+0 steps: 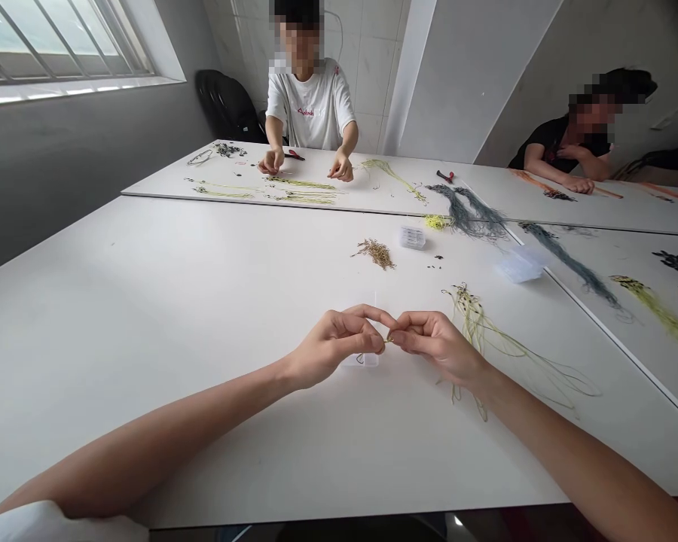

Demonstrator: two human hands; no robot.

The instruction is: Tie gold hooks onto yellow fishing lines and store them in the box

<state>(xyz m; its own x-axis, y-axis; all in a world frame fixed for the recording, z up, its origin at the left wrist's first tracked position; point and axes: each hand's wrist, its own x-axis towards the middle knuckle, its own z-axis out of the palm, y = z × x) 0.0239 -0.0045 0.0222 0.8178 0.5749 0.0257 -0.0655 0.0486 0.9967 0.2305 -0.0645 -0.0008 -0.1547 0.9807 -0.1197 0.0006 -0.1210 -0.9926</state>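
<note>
My left hand (pixel 347 336) and my right hand (pixel 432 342) meet over the white table (pixel 203 301), thumbs and fingertips pinched together. Between them shows a tiny bit of yellow-green cord (pixel 389 341); most of it is hidden by the fingers. Under my left hand lies a clear plastic box (pixel 367 360), partly covered, with a small dark hook in it. Just right of my right hand a bundle of yellow-green cords (pixel 502 339) with dark ends is spread on the table.
Beyond my hands lie gold metal pieces (pixel 377 254), a small clear case (pixel 412 238), a yellow clump (pixel 437 222), an open clear box (pixel 520 263) and grey-blue strands (pixel 468 211). A person (pixel 310 105) works opposite; another person (pixel 570 150) sits at the right.
</note>
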